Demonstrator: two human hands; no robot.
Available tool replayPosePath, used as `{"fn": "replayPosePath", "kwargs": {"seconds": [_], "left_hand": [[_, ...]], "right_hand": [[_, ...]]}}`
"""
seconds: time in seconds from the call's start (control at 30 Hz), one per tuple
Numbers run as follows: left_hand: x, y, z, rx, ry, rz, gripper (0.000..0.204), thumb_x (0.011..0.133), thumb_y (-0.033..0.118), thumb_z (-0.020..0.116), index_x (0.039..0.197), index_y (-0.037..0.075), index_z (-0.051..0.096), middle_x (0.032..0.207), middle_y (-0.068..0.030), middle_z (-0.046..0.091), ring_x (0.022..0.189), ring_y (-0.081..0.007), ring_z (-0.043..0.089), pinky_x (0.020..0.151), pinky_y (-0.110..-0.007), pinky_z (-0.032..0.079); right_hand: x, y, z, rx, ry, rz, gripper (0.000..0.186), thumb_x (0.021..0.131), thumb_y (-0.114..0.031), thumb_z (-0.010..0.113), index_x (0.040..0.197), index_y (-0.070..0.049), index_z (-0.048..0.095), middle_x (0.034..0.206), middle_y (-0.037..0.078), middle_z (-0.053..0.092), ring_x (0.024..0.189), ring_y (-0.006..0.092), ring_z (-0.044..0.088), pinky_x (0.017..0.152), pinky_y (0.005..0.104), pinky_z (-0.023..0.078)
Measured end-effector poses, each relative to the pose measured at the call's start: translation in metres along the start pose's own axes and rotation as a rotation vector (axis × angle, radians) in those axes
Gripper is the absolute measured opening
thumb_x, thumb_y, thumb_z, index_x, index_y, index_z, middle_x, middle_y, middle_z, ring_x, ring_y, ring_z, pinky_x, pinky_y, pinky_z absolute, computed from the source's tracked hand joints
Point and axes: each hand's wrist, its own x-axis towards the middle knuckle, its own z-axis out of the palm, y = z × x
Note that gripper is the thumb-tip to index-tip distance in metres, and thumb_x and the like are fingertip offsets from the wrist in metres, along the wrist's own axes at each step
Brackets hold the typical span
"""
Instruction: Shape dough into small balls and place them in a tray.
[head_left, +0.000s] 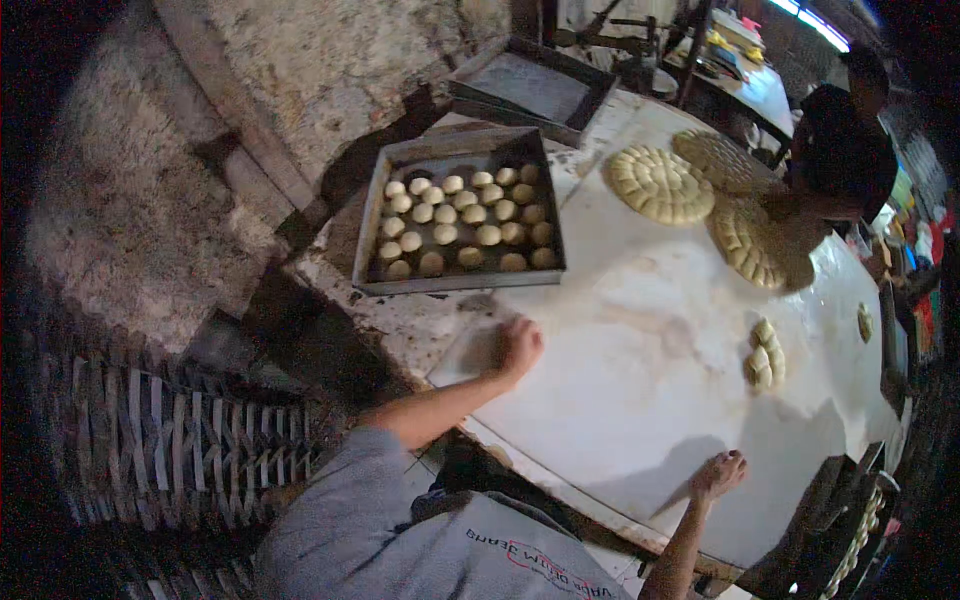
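My left hand [521, 346] is closed like a fist over the near left part of the white tabletop [620, 390], just below a metal tray [460, 284]. Whatever its fingers may hold is hidden. Nearer the front edge, my right hand [720, 474] is also curled closed, its shadow falling beside it; its contents cannot be made out. In the tray sit several small pale dough balls [445, 213], spaced in loose rows. A short cluster of dough lumps [765, 357] lies beyond my right hand, and a smaller dough piece [865, 322] rests farther right.
Large round dough slabs divided into segments [660, 185] lie at the far side. A person in dark clothing [845, 145] is at the far right edge. Another dark tray [530, 85] stands behind the filled one. Woven slats [180, 440] and a rough wall [320, 80] are at left.
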Motion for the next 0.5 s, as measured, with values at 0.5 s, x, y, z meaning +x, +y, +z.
{"fn": "replayPosePath", "kwargs": {"seconds": [0.5], "left_hand": [[0.343, -0.248, -0.134, -0.574, -0.503, 0.051, 0.012, 0.072, 0.004, 0.060, 0.084, 0.003, 0.059, 0.082, -0.0074, 0.060, 0.081, -0.0140, 0.056, 0.071, -0.030, 0.046]], "right_hand": [[-0.045, -0.168, -0.089, 1.260, -0.644, 0.634, 0.044, 0.081, -0.026, 0.058, 0.115, 0.000, 0.046, 0.093, 0.013, 0.058, 0.083, 0.0205, 0.058, 0.071, 0.0357, 0.050]]}}
